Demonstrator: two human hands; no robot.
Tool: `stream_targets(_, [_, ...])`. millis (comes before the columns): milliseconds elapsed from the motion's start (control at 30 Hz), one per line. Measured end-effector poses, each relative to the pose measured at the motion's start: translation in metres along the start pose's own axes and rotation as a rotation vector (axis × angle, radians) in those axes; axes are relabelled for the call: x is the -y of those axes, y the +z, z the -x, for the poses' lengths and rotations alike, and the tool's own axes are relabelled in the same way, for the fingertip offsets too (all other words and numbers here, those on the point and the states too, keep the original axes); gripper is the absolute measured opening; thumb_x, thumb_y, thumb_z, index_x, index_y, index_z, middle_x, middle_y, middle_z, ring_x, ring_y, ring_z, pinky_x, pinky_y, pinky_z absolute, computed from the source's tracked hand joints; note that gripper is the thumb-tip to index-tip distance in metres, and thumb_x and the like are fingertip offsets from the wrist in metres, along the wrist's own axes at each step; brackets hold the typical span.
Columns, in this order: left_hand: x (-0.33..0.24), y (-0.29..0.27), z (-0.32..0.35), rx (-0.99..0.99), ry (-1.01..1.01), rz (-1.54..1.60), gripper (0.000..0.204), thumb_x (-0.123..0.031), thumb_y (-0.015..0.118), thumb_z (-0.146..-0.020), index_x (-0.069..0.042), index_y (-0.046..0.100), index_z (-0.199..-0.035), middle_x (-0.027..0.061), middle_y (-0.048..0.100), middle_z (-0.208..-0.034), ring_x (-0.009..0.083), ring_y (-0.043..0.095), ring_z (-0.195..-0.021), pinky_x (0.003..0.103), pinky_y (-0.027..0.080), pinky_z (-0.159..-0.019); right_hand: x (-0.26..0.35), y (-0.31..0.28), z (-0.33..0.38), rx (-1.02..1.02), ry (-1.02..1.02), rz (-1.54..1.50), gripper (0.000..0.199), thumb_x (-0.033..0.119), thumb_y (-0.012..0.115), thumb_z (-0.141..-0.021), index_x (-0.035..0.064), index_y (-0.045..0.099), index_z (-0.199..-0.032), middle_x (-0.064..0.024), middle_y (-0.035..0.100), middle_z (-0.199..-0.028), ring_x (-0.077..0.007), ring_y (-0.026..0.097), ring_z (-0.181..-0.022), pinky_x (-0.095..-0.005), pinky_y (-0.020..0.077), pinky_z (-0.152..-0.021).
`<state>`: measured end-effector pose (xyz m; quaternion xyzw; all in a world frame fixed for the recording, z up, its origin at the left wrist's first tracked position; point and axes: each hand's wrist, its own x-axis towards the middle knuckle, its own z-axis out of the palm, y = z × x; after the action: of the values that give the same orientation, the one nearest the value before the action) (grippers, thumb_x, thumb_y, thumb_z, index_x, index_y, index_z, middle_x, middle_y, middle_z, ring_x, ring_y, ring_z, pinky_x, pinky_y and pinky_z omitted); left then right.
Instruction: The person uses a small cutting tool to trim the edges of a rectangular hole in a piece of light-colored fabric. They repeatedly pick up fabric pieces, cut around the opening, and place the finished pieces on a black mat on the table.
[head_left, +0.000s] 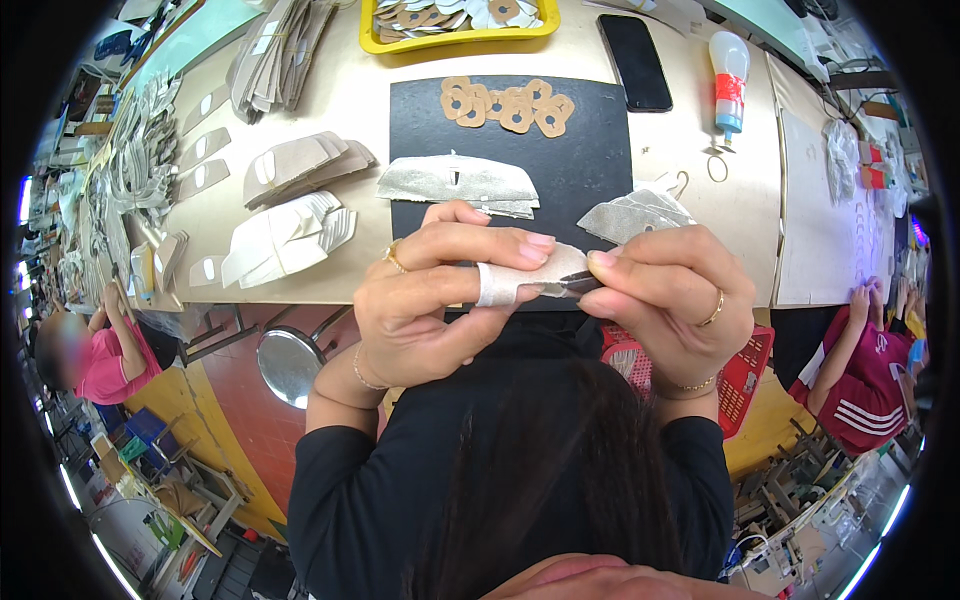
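— What are the hands holding?

— A small silver-grey cut piece of fabric (548, 272). The left hand (425, 300) and the right hand (665, 295) both pinch it, one at each end. It is up in the air, over the near edge of the bench (700, 180).

— Are the hands open?

— No. Both are closed on the piece. The left hand has white tape (495, 285) wrapped round one finger.

— What lies just behind them?

— A flat black mat (590, 150). On it sit a wide silver-grey shaped piece (455, 182), a smaller silver-grey piece (632, 215) at its right edge, and a bunch of little tan cardboard rings (507, 105).

— And further out?

— A black phone (636, 62) and a white glue bottle with a red band (729, 80) lie to the right. A yellow tray (455, 40) full of cut pieces is at the back. Stacks of pale cut pieces (290, 235) are on the left.

— Is anyone else there?

— Yes. A person in a pink top (105, 365) is on the left, and a person in a dark red top (865, 375) is on the right.
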<state>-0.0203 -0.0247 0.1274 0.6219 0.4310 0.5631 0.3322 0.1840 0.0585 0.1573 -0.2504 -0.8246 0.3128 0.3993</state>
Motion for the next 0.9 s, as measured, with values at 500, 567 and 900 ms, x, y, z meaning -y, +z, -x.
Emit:
stream_targets(500, [0.0037, -0.0006, -0.0004, 0.017, 0.001, 0.083, 0.019, 0.005, 0.069, -0.078, -0.007, 0.071, -0.092, 0.0114, 0.069, -0.106, 0.0266, 0.069, -0.102, 0.041, 0.043, -0.093, 0.0000, -0.0006, 0.0015, 0.008, 0.004, 0.008, 0.025, 0.017, 0.088, -0.066, 0.0097, 0.075, -0.086, -0.0013, 0.066, -0.079, -0.0146, 0.063, -0.062, -0.0258, 0.0471, -0.051])
stream_targets(567, [0.0069, -0.0017, -0.0024, 0.027, 0.047, 0.119, 0.028, 0.011, 0.069, -0.072, -0.003, 0.073, -0.096, 0.0143, 0.070, -0.112, 0.0248, 0.068, -0.105, 0.036, 0.045, -0.087, 0.0003, -0.0005, 0.0021, -0.003, 0.008, -0.004, 0.025, 0.017, 0.088, -0.066, 0.0099, 0.075, -0.086, -0.0013, 0.066, -0.078, -0.0147, 0.063, -0.062, -0.0259, 0.0471, -0.051])
stream_targets(900, [0.0035, -0.0036, -0.0006, 0.060, 0.035, 0.031, 0.028, 0.008, 0.070, -0.073, -0.006, 0.073, -0.097, 0.0107, 0.071, -0.114, 0.0214, 0.067, -0.108, 0.037, 0.041, -0.095, 0.0001, 0.0012, -0.0005, -0.007, -0.023, -0.029, 0.029, 0.016, 0.088, -0.065, 0.0093, 0.074, -0.090, -0.0025, 0.066, -0.080, -0.0158, 0.064, -0.063, -0.0266, 0.0479, -0.052])
